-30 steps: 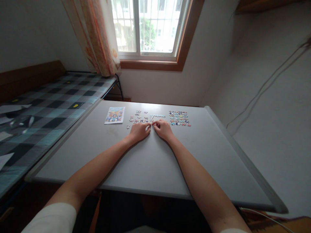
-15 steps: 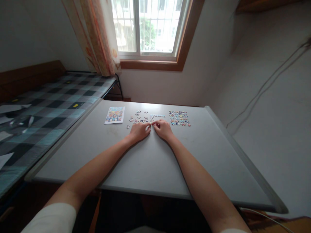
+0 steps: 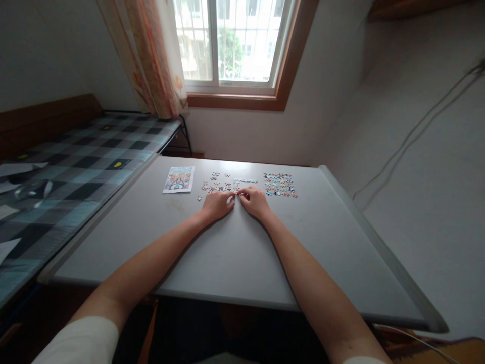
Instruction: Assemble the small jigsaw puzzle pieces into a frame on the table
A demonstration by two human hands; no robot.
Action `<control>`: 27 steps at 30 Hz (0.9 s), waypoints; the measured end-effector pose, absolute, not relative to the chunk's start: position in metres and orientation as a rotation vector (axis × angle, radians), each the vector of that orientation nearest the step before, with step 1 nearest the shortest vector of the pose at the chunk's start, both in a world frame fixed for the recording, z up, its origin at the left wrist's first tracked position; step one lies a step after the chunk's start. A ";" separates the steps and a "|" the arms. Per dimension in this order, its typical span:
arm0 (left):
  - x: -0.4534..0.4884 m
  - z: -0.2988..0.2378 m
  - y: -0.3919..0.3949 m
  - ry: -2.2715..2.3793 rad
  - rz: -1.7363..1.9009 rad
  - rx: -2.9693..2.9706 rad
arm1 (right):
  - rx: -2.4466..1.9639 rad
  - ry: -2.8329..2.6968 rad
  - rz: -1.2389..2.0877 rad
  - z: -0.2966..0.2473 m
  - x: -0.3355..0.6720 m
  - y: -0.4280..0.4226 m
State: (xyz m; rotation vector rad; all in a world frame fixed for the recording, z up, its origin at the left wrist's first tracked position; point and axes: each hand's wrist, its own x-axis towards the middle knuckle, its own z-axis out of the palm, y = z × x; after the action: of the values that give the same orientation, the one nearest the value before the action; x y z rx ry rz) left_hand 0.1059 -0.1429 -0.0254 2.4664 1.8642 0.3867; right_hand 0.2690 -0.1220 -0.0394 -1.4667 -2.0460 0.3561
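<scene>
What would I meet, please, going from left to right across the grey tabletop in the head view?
Printed picture sheet → lone puzzle piece at the near left → left hand → right hand → rightmost cluster of puzzle pieces.

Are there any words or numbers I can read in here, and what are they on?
None I can read.
Picture sheet: maybe lettering at the top, too small and blurred.
Puzzle pieces: too small to tell.
Window's bottom rail: faint mark, unreadable.
Bed's yellow patch: no readable text.
</scene>
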 end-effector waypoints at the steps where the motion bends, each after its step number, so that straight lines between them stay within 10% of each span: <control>1: 0.106 -0.025 -0.143 1.866 0.385 2.468 | -1.467 -2.048 0.358 -0.039 0.269 -0.122; 27: 0.107 -0.022 -0.144 1.864 0.362 2.456 | -1.465 -2.050 0.369 -0.038 0.270 -0.122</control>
State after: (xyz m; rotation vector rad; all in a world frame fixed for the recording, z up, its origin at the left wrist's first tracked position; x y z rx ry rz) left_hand 0.1067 -0.1444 -0.0224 2.4555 1.8644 0.3616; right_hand 0.2697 -0.1224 -0.0381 -1.4647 -2.0496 0.3686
